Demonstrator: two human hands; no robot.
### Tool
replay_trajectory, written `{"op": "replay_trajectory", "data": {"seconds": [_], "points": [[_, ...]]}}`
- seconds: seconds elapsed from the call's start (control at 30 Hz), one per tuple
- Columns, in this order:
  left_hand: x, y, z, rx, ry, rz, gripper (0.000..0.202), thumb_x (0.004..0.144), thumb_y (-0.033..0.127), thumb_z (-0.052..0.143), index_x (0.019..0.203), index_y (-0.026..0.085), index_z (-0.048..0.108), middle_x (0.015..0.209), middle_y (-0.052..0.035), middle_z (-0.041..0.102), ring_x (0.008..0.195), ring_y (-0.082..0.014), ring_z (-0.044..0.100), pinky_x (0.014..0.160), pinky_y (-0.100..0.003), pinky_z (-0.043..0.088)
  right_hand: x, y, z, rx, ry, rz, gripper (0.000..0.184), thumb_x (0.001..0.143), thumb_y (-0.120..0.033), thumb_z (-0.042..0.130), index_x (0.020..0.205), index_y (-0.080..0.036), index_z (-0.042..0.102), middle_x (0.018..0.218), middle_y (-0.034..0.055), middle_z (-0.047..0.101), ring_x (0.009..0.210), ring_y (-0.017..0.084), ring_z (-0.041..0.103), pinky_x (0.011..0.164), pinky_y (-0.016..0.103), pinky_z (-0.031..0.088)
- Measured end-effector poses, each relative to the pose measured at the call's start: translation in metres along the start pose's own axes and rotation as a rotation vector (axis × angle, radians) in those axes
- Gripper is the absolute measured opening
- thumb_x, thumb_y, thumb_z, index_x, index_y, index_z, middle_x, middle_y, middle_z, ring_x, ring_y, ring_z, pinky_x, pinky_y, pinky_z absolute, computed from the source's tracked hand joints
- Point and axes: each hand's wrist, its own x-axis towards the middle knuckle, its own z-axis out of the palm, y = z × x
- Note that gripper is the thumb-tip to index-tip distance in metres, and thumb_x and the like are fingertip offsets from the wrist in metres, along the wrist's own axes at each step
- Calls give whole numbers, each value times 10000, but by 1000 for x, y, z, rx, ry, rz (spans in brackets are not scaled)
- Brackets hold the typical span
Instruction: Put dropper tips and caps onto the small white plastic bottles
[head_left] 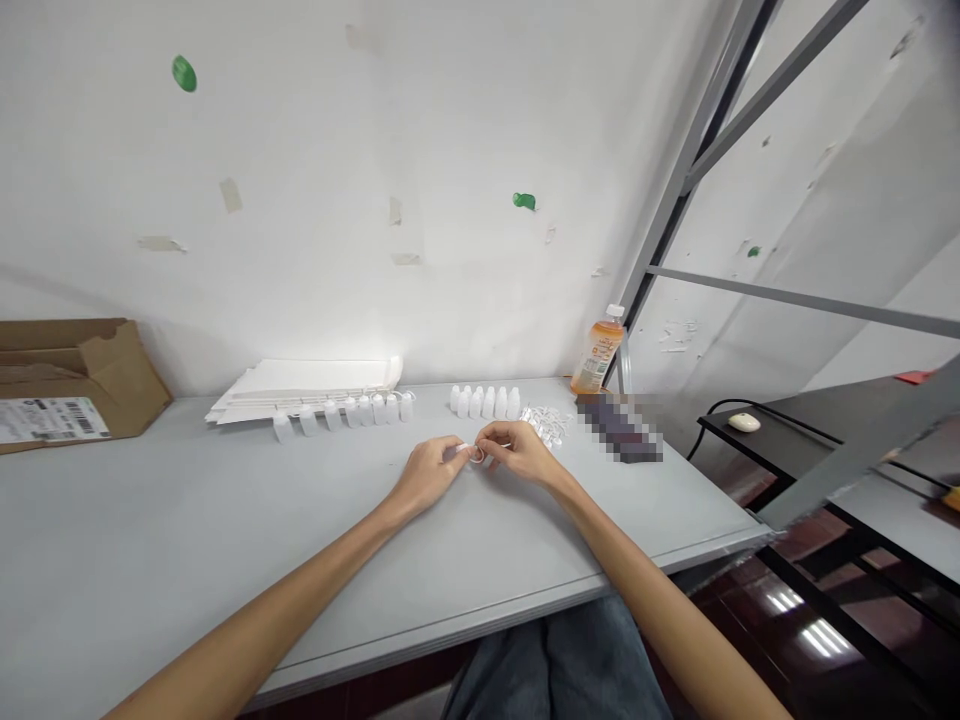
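My left hand [425, 474] is closed around a small white plastic bottle [451, 453], mostly hidden by the fingers. At the bottle's top, my right hand [523, 453] pinches a small white cap [475, 454] with a thin curved strap. The hands meet over the middle of the table [465, 545]. Behind and left of them stands a row of small white bottles [351, 413] with caps on. A group of similar bottles [488, 403], seemingly without caps, stands just behind the hands. To its right lies a loose pile of white caps with straps [551, 424].
An orange drink bottle [598, 350] stands at the back right, near a blurred-out dark item [621, 428]. A stack of white sheets [307, 383] lies against the wall. At far left is an open cardboard box [82, 380]. A grey metal frame [686, 190] rises on the right.
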Motion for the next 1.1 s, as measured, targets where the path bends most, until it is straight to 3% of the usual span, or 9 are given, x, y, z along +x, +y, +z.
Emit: {"op": "replay_trajectory", "data": {"seconds": [0.2, 0.6, 0.73, 0.9, 1.0, 1.1], "points": [[0, -2, 2, 131, 13, 46, 340, 886, 394, 421, 816, 189, 682, 724, -9, 634, 682, -169, 523, 646, -269, 334, -1, 0, 0, 46, -65, 47, 304, 789, -440, 623, 770, -138, 651, 698, 55, 653, 678, 180, 649, 555, 290, 548], [-2, -2, 1, 223, -16, 83, 354, 909, 403, 388, 813, 189, 653, 807, -46, 666, 737, -196, 569, 682, -289, 370, 0, 1, 1, 30, -103, 51, 277, 801, -402, 598, 773, -129, 636, 634, 40, 635, 604, 165, 635, 447, 234, 477], [0, 1, -2, 169, -23, 122, 375, 924, 418, 365, 865, 185, 654, 847, -51, 662, 762, -198, 573, 709, -294, 403, 2, -2, 1, 54, -37, 18, 282, 794, -422, 607, 764, -143, 634, 683, 44, 642, 628, 167, 643, 433, 221, 457], [1, 2, -5, 67, -87, 197, 408, 970, 380, 290, 1170, 215, 605, 1023, -55, 621, 957, -202, 568, 864, -311, 415, 3, -4, -6, 96, 124, -23, 300, 778, -445, 641, 780, -145, 656, 694, 38, 624, 608, 150, 612, 428, 220, 441], [1, -2, -4, 98, -124, 229, 414, 971, 372, 310, 1288, 233, 536, 1047, -60, 589, 964, -205, 563, 867, -322, 413, 4, -3, -10, 124, 185, -32, 310, 769, -451, 655, 768, -142, 654, 685, 34, 611, 592, 139, 597, 419, 213, 426], [3, -5, -4, 124, -112, 250, 399, 963, 368, 344, 1268, 230, 562, 1042, -60, 587, 893, -193, 557, 817, -315, 417, 4, -3, -10, 128, 205, -29, 316, 754, -456, 669, 767, -140, 653, 681, 34, 612, 576, 135, 593, 408, 210, 413]]}}
